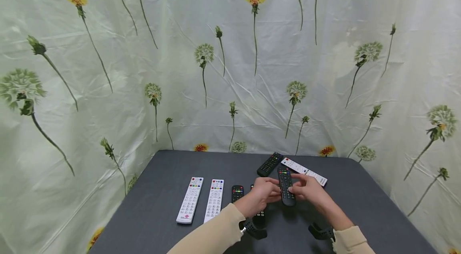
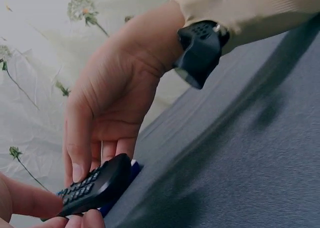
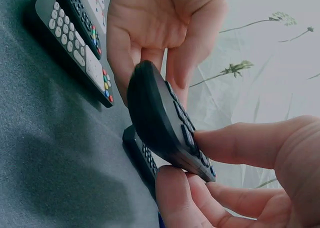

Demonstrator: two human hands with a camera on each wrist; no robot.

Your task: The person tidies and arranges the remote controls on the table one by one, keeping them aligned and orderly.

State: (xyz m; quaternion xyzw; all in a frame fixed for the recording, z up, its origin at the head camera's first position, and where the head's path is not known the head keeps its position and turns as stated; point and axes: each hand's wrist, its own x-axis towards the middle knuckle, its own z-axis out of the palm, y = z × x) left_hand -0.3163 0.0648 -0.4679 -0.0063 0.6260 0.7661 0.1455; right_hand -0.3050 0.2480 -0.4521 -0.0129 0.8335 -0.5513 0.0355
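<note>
A black remote control (image 1: 285,187) with colored keys near its far end is held above the dark table, keys facing up. My left hand (image 1: 264,191) grips its left side; in the left wrist view the thumb lies over the keys (image 2: 84,188) and the other fingers go behind. From the right, my right hand (image 1: 309,190) pinches the same remote, thumb on its key face and fingers beneath, as the right wrist view shows. Part of another black remote with pale keys (image 3: 70,43) lies under my left hand, mostly hidden in the head view.
Two white remotes (image 1: 190,200) lie side by side on the left of the table (image 1: 151,206). A black remote (image 1: 237,192) sits right of them. Farther back lie a black remote (image 1: 270,165) and a white one (image 1: 306,172). A flowered curtain (image 1: 230,66) hangs behind.
</note>
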